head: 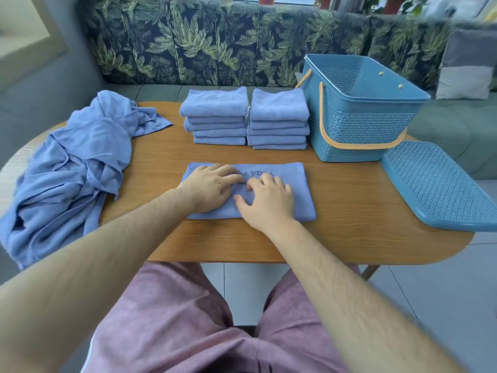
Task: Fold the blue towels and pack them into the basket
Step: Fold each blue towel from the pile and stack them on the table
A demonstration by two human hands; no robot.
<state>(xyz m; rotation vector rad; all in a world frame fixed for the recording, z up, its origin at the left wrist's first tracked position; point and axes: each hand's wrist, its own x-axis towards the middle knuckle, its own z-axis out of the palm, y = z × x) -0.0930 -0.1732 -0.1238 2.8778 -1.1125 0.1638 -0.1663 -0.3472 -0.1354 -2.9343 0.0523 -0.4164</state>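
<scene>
Left grip [215, 187] and right grip [269, 203] rest side by side, fingers loose and holding nothing, pressing the half-folded blue towel [298, 189] flat on the table [349, 200], likely to smooth it. Folded towel stacks [215, 117] wait beside the basket [357, 125], ready for packing. Unfolded towels [75, 162] are heaped at the left.

A wood-grain table [349, 211] stands on a pale tiled floor [443, 278]. Behind it runs a sofa [443, 125] with a leaf-print backrest [201, 47]; a grey-and-white cushion [468, 65] leans at its right end. Pink shorts [174, 319] show in the foreground.
</scene>
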